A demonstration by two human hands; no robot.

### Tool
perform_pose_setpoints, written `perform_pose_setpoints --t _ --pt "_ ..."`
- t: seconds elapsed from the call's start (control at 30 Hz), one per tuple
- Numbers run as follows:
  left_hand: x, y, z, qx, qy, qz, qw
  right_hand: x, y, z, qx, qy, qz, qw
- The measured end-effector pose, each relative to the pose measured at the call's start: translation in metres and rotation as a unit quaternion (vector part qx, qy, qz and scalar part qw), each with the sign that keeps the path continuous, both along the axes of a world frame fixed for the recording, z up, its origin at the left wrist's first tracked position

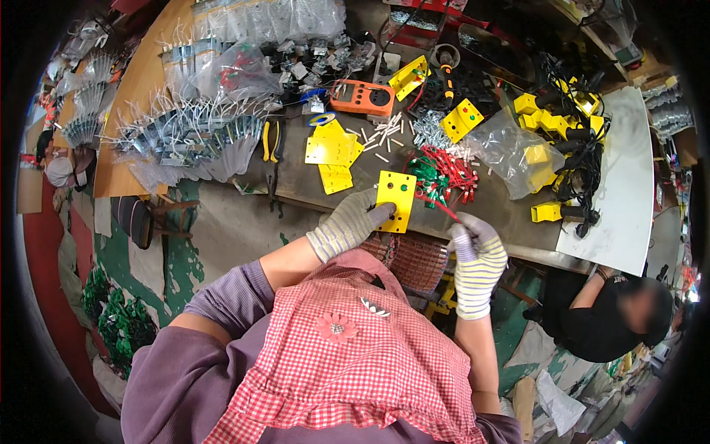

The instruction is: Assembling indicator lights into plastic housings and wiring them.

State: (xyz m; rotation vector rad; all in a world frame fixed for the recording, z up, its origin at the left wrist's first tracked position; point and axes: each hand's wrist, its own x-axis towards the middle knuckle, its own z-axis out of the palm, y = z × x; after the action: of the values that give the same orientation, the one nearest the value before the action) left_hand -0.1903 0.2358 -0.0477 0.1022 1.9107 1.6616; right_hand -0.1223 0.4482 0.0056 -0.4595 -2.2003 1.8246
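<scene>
My left hand (346, 225), in a striped glove, grips the lower left edge of a yellow plate (398, 198) with several holes. A green round piece sits in the plate's upper part. To the right, my right hand (479, 260), gloved too, pinches a thin red wire (448, 212) that runs up toward the plate; whether it joins the plate I cannot tell. Just beyond lies a heap of red and green indicator lights with leads (447, 172). More yellow plates (331, 145) lie stacked to the left, and a yellow plate with lights fitted (462, 120) stands farther back.
An orange multimeter (362, 98), yellow-handled pliers (271, 140) and white sleeves (386, 132) lie on the bench. Bagged metal parts (200, 137) fill the left side. Yellow boxes with black cables (569, 140) and a white board (621, 185) are at right. Another person (603, 314) sits lower right.
</scene>
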Motion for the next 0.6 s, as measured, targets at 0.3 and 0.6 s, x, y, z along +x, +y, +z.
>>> perform_pose_setpoints --t 0.3,0.6 --pt "0.0 0.003 0.014 0.01 -0.009 -0.023 1.0 -0.008 -0.011 -0.02 0.056 -0.032 0.011 0.998" --pt "0.005 0.005 0.018 0.04 -0.066 -0.003 0.997 -0.01 -0.006 -0.025 0.06 -0.032 -0.028 0.997"
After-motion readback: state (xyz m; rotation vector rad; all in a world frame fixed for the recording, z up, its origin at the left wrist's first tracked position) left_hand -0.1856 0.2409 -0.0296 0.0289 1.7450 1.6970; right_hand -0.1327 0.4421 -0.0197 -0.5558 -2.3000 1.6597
